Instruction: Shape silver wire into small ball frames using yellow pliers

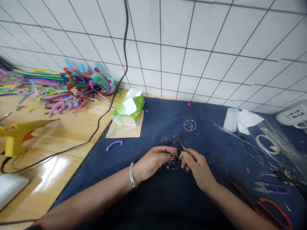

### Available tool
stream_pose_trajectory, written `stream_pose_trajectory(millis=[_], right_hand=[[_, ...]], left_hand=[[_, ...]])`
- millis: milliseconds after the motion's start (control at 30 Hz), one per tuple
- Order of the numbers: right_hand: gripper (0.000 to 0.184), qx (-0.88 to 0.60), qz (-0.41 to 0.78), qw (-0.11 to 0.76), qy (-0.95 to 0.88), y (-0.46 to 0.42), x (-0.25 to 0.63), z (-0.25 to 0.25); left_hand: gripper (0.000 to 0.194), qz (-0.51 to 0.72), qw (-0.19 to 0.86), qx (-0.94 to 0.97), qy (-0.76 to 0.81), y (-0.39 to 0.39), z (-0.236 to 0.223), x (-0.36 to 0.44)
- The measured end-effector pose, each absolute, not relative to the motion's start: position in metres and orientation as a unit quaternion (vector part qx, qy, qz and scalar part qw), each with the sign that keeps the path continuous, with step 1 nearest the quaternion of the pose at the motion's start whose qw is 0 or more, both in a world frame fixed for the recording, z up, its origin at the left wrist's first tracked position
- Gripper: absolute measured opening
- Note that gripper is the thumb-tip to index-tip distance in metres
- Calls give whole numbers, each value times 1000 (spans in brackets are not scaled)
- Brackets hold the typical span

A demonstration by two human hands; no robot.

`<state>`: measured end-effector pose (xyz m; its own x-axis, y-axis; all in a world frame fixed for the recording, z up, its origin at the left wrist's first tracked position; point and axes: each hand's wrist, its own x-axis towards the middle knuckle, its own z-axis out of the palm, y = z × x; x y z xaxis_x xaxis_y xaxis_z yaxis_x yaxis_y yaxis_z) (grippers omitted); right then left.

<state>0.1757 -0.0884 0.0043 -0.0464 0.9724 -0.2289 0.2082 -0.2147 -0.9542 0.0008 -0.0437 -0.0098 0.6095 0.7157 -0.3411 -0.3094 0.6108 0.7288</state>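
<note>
Wire hoop [173,164] is low over the dark-blue cloth [158,118], pinched by the left hand [157,162] at its upper edge, probably for steadiness. The right hand [197,164] pinches a pointed metal tool [181,145], tip directed forward; a similar hoop [189,125] lies beyond, perhaps to leave the hands room.

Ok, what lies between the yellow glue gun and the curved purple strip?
In the head view, from the yellow glue gun to the purple strip: wooden tabletop, a black cord crossing it, then the edge of the blue cloth.
</note>
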Motion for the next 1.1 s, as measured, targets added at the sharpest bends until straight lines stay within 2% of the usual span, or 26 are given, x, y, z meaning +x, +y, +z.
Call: stream_pose_trajectory(millis=[1100], right_hand=[[27, -560, 528, 396, -502, -87, 179, 6]], left_hand=[[22, 299, 862, 282, 295, -50, -11, 5]])
